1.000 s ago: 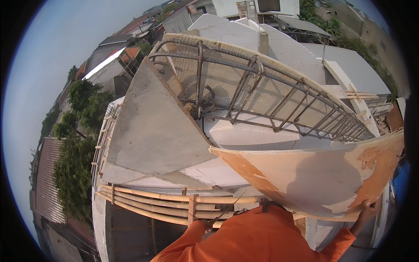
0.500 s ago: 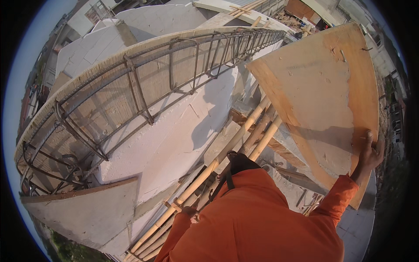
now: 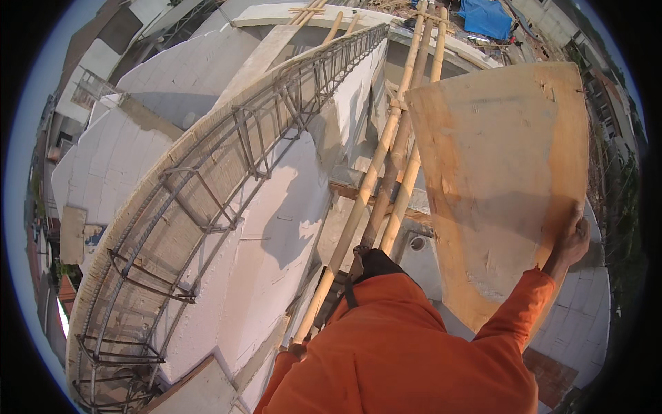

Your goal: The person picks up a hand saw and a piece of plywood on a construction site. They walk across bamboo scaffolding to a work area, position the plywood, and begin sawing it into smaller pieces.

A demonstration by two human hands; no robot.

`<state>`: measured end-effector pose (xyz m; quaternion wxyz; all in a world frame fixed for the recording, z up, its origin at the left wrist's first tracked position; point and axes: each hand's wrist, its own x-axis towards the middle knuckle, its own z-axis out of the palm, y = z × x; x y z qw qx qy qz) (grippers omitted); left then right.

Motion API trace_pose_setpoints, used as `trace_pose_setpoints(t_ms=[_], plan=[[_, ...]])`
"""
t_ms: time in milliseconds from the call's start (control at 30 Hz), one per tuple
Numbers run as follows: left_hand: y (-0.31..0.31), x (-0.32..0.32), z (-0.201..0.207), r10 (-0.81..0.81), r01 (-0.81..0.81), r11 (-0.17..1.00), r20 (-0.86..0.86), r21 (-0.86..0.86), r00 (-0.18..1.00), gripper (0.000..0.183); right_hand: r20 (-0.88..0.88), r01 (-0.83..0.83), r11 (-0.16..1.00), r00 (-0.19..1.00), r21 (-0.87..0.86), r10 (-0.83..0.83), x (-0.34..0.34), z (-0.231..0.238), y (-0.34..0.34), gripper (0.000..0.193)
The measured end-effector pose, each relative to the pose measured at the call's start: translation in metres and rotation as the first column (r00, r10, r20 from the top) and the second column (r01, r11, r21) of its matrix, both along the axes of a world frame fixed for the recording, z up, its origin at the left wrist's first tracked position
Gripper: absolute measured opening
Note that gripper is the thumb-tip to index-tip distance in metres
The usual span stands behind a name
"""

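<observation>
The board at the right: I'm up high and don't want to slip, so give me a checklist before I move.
1. Right hand on the board: ok, it grips the right edge.
2. Both hands on the board: not ok, the left hand is down by the near end of the bamboo poles.
3. Board clear of the steel cage: ok, the poles lie between them.
4. Board's lower end supported: cannot tell, the orange sleeve covers part of it.
5. Firm footing: cannot tell, the orange clothing hides most of what is below.
</observation>
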<state>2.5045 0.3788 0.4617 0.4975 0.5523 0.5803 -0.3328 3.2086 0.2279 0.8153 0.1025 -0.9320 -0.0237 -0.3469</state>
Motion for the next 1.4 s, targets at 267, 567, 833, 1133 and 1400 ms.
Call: trace_pose_setpoints(t_ms=[267, 567, 833, 1133, 1400], plan=[[0.111, 0.081, -0.01, -0.176, 0.167, 0.959, 0.02, 0.229, 0.984, 0.068, -0.101, 0.259, 0.928, 0.965, 0.269, -0.24, 0.029, 0.016, -0.018, 0.071], [0.219, 0.21, 0.024, -0.186, 0.181, 0.893, -0.029, 0.411, 0.982, 0.045, 0.046, 0.212, 0.864, 0.964, 0.457, -0.261, 0.027, 0.068, 0.038, 0.064], [0.289, 0.273, -0.01, -0.285, 0.247, 0.904, 0.059, 0.35, 0.957, 0.042, 0.174, 0.094, 0.921, 0.97, 0.379, -0.171, 0.066, 0.086, 0.07, 0.056], [0.329, 0.368, -0.02, -0.4, 0.39, 0.9, 0.011, 0.195, 0.916, 0.047, -0.086, 0.058, 0.987, 0.994, -0.147, -0.071, 0.187, 0.021, 0.07, 0.056], [0.375, 0.413, 0.01, -0.421, 0.419, 0.894, -0.027, 0.158, 0.907, 0.048, -0.159, -0.268, 0.936, 0.938, 0.23, 0.307, 0.23, -0.131, 0.133, 0.065]])
